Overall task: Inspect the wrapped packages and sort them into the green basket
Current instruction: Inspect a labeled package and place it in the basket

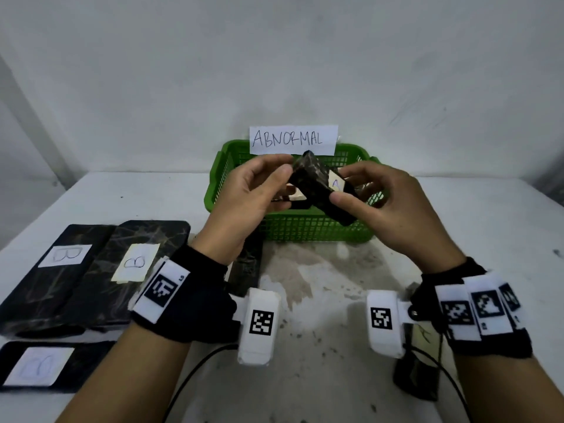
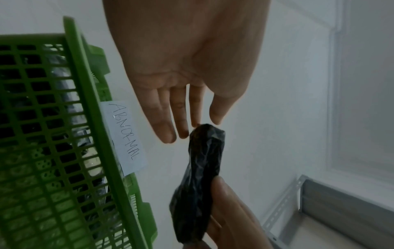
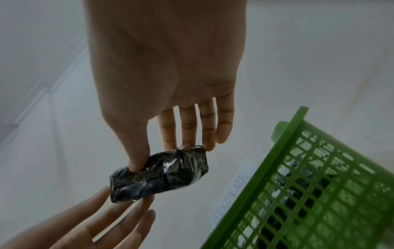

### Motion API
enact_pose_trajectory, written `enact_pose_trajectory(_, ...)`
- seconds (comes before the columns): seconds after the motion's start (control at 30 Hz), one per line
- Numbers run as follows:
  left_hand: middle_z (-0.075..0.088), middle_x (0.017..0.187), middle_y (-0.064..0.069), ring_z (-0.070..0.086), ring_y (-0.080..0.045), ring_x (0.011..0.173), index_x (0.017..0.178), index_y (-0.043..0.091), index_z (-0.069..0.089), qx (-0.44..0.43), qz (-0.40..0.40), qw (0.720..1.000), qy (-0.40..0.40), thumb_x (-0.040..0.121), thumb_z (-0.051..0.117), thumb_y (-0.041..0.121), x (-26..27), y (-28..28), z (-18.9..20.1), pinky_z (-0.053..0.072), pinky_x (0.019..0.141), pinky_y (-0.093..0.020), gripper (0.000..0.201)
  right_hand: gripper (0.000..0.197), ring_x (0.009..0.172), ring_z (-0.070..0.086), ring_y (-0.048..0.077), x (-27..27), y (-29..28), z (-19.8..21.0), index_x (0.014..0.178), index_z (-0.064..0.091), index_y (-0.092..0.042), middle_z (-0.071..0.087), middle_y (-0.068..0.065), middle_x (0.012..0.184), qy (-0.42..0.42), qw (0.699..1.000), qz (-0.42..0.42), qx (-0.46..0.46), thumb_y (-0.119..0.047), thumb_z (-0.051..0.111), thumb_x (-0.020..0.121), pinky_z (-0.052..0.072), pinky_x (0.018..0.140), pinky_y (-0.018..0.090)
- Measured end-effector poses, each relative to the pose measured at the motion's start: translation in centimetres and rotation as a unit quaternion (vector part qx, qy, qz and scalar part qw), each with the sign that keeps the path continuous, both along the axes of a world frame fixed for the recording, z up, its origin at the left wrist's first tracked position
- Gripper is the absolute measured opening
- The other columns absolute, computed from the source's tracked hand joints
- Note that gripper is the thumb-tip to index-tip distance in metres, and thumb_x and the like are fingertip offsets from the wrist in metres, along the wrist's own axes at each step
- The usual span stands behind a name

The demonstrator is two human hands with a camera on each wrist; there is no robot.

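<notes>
A black wrapped package (image 1: 314,184) with a pale label marked A is held tilted in the air over the green basket (image 1: 305,232). My right hand (image 1: 338,192) pinches its lower end, thumb in front and fingers behind. In the right wrist view, the thumb of that hand (image 3: 162,156) presses into the crinkled wrap of the package (image 3: 162,176). My left hand (image 1: 283,175) has nearly straight fingers, and its fingertips (image 2: 183,133) touch the package's (image 2: 200,176) upper end. Other dark packages lie inside the basket (image 2: 81,84), mostly hidden by my hands.
A paper sign reading ABNORMAL (image 1: 293,140) stands at the basket's back rim. Three black packages labelled B (image 1: 65,254) (image 1: 135,262) (image 1: 39,366) lie on the white table at left. Another dark package (image 1: 247,267) lies under my left wrist, and one (image 1: 418,370) sits by my right wrist.
</notes>
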State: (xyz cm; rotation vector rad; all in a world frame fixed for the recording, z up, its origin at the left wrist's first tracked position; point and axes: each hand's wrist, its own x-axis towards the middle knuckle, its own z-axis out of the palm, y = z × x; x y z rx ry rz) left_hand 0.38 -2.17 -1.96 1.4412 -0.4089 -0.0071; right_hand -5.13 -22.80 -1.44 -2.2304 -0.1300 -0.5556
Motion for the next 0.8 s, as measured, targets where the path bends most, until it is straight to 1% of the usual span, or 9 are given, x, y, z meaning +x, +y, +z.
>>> enact_pose_trajectory(0.1, 0.072, 0.090, 0.010, 0.069, -0.004, 0.085, 0.111, 0.016, 0.066, 0.054, 0.040, 0.998, -0.021, 0.102, 0.051, 0.015, 1.6, -0.2, 0.1, 0.056, 0.074, -0.021, 0.017, 0.025, 0.073, 0.062, -0.004, 0.6, -1.1, 1.4, 0.103, 0.069, -0.039, 0.067, -0.022, 0.091, 0.019, 0.998, -0.012, -0.060, -0.043, 0.081, 0.082, 0.040, 0.060, 0.008)
enact_pose_trajectory(0.2, 0.071, 0.086, 0.007, 0.067, -0.003, 0.083, 0.105, 0.017, 0.065, 0.076, 0.085, 0.993, -0.013, 0.103, 0.047, 0.010, 3.2, -0.2, -0.5, 0.050, 0.075, -0.023, 0.019, 0.033, 0.076, 0.058, -0.006, 2.8, -1.8, 2.9, 0.107, 0.072, -0.032, 0.068, -0.018, 0.096, 0.050, 0.990, -0.004, -0.133, -0.046, 0.082, 0.079, 0.043, 0.068, 0.021)
enact_pose_trajectory(0.23, 0.070, 0.084, 0.007, 0.065, 0.000, 0.079, 0.103, 0.018, 0.065, 0.082, 0.096, 0.992, -0.007, 0.102, 0.047, 0.009, 3.5, -0.1, -0.7, 0.049, 0.072, -0.020, 0.021, 0.035, 0.077, 0.057, -0.006, 3.8, -1.9, 3.3, 0.108, 0.072, -0.031, 0.068, -0.016, 0.097, 0.063, 0.986, 0.002, -0.155, -0.048, 0.082, 0.079, 0.043, 0.071, 0.026)
enact_pose_trajectory(0.3, 0.069, 0.081, 0.008, 0.059, 0.007, 0.068, 0.101, 0.019, 0.065, 0.107, 0.116, 0.988, -0.003, 0.100, 0.047, 0.006, 4.2, 0.0, -1.2, 0.043, 0.063, -0.013, 0.022, 0.036, 0.081, 0.061, 0.004, 6.1, -1.7, 4.0, 0.106, 0.072, -0.032, 0.070, -0.012, 0.097, 0.097, 0.972, 0.016, -0.212, -0.054, 0.079, 0.079, 0.041, 0.072, 0.028)
enact_pose_trajectory(0.4, 0.067, 0.081, 0.004, 0.055, 0.013, 0.061, 0.105, 0.014, 0.065, 0.141, 0.126, 0.982, -0.006, 0.100, 0.047, 0.004, 4.8, 0.0, -1.7, 0.040, 0.057, -0.009, 0.021, 0.041, 0.094, 0.064, 0.014, 9.9, -0.9, 4.6, 0.107, 0.072, -0.030, 0.070, -0.010, 0.099, 0.177, 0.926, 0.069, -0.326, -0.056, 0.080, 0.078, 0.041, 0.071, 0.027)
enact_pose_trajectory(0.47, 0.068, 0.082, 0.005, 0.053, 0.010, 0.059, 0.101, 0.019, 0.064, 0.165, 0.126, 0.978, 0.003, 0.101, 0.045, 0.007, 5.3, 0.1, -2.0, 0.040, 0.058, -0.016, 0.023, 0.042, 0.095, 0.064, 0.014, 12.1, 0.0, 4.2, 0.107, 0.072, -0.030, 0.070, -0.011, 0.100, 0.225, 0.887, 0.105, -0.390, -0.055, 0.083, 0.075, 0.043, 0.073, 0.027)
enact_pose_trajectory(0.6, 0.067, 0.080, 0.004, 0.056, -0.011, 0.071, 0.091, 0.025, 0.061, 0.199, 0.101, 0.974, 0.034, 0.102, 0.042, 0.010, 5.6, -0.1, -1.7, 0.043, 0.065, -0.028, 0.027, 0.038, 0.088, 0.062, 0.015, 15.1, 2.0, 2.1, 0.094, 0.069, -0.031, 0.067, -0.013, 0.089, 0.244, 0.830, 0.129, -0.486, -0.060, 0.082, 0.073, 0.048, 0.075, 0.029)
enact_pose_trajectory(0.7, 0.068, 0.081, 0.001, 0.056, -0.010, 0.068, 0.093, 0.020, 0.061, 0.222, 0.082, 0.970, 0.049, 0.104, 0.040, 0.012, 5.8, -0.3, -1.3, 0.045, 0.065, -0.025, 0.025, 0.034, 0.085, 0.061, 0.015, 16.4, 2.9, 1.3, 0.089, 0.067, -0.032, 0.062, -0.015, 0.082, 0.249, 0.817, 0.133, -0.503, -0.058, 0.083, 0.073, 0.046, 0.075, 0.029)
enact_pose_trajectory(0.8, 0.069, 0.084, -0.001, 0.058, -0.010, 0.071, 0.095, 0.018, 0.062, 0.236, 0.070, 0.968, 0.052, 0.105, 0.039, 0.015, 6.0, -0.3, -1.3, 0.049, 0.071, -0.027, 0.025, 0.033, 0.076, 0.060, 0.012, 17.0, 3.1, 1.4, 0.093, 0.069, -0.024, 0.063, -0.010, 0.085, 0.244, 0.816, 0.129, -0.507, -0.047, 0.086, 0.076, 0.047, 0.068, 0.028)
